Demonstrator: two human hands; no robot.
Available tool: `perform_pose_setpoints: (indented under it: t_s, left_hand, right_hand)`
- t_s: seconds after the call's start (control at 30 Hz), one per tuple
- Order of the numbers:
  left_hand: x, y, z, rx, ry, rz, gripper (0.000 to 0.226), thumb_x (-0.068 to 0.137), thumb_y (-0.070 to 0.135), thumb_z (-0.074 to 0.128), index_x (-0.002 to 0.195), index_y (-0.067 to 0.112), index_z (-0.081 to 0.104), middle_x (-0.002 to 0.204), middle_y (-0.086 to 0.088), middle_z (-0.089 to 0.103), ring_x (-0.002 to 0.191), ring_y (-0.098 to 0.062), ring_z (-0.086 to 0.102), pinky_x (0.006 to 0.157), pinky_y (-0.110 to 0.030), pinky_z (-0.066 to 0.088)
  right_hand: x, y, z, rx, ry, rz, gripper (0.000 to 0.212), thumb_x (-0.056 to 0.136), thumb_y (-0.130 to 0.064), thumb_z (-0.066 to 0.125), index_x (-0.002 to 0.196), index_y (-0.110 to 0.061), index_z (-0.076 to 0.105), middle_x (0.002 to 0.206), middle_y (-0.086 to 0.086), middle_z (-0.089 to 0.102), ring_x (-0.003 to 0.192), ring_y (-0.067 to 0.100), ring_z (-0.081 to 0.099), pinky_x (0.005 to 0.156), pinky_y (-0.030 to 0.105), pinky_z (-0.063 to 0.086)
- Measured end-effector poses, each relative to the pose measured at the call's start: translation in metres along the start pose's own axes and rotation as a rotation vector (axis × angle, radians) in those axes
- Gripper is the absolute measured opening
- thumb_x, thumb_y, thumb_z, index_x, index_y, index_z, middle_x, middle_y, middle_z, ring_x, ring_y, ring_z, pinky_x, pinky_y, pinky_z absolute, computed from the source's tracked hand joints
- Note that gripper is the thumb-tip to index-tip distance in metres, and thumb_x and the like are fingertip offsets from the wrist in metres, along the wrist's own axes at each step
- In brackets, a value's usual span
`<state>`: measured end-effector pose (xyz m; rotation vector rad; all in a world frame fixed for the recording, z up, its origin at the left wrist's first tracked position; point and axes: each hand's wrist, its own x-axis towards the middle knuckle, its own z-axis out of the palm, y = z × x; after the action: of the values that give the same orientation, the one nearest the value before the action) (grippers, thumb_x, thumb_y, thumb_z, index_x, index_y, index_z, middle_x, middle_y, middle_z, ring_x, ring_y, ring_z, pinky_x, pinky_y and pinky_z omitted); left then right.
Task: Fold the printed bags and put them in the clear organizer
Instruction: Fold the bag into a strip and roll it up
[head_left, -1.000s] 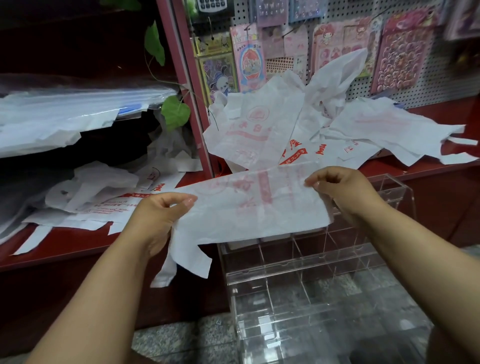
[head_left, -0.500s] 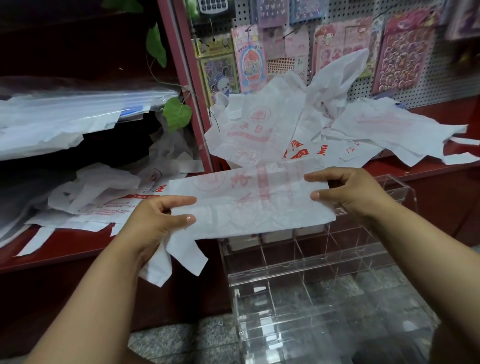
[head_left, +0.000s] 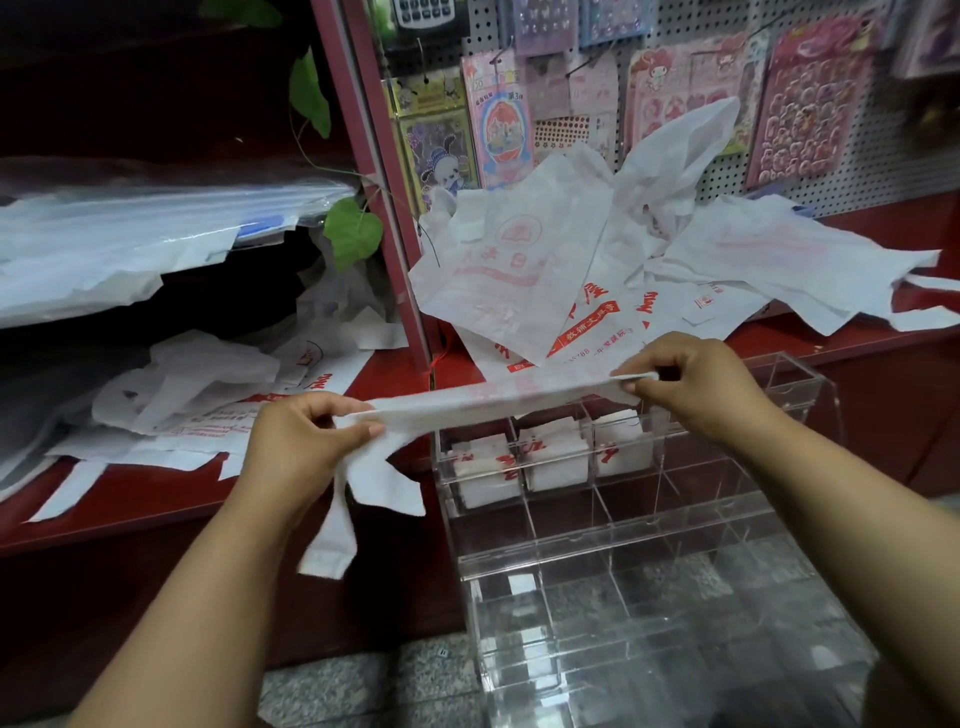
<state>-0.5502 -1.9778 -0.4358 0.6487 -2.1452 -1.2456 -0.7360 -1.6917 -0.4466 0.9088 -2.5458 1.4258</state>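
The bag (head_left: 498, 402) is held stretched just above the back row of the organizer (head_left: 727, 519), pinched at one end by the left hand (head_left: 306, 441) and at the other by the right hand (head_left: 691, 384). A second ago it was held open as a broad flat sheet; it is now doubled lengthwise into a narrow strip, with its handles hanging loose below the left hand. One lengthwise fold can thus be judged done, though the strip is far too long for a compartment and must be folded shorter. Three folded bags (head_left: 550, 460) are seen standing in the organizer's back row; the compartments nearer the person are not filled. Behind the organizer, a heap of unfolded bags (head_left: 571, 270) is spread on the red shelf (head_left: 857, 343), and more bags (head_left: 208, 395) lie to its left, so much of the task is judged to remain.
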Motion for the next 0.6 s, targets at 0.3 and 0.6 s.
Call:
perform_pose_setpoints:
  t_s: [0.3, 0.6]
  left_hand:
    - [0.002, -0.003, 0.002, -0.016, -0.491, -0.044, 0.015, 0.058, 0.019, 0.076, 0.068, 0.020, 0.064, 0.087, 0.000, 0.072, 0.083, -0.021, 0.065, 0.072, -0.032, 0.049]
    - [-0.049, 0.028, 0.083, -0.185, -0.747, -0.092, 0.013, 0.086, 0.021, 0.074, 0.097, 0.014, 0.072, 0.090, -0.004, 0.076, 0.078, -0.018, 0.071, 0.075, -0.036, 0.058]
  right_hand:
    - [0.004, -0.024, -0.002, 0.527, 0.127, 0.088, 0.011, 0.090, -0.013, 0.062, 0.094, -0.011, 0.072, 0.098, 0.008, 0.074, 0.097, 0.030, 0.068, 0.095, 0.048, 0.051]
    - [-0.001, -0.059, 0.007, 0.403, -0.097, 0.007, 0.008, 0.082, -0.012, 0.072, 0.089, -0.008, 0.073, 0.088, 0.011, 0.073, 0.074, 0.014, 0.065, 0.070, 0.029, 0.050]
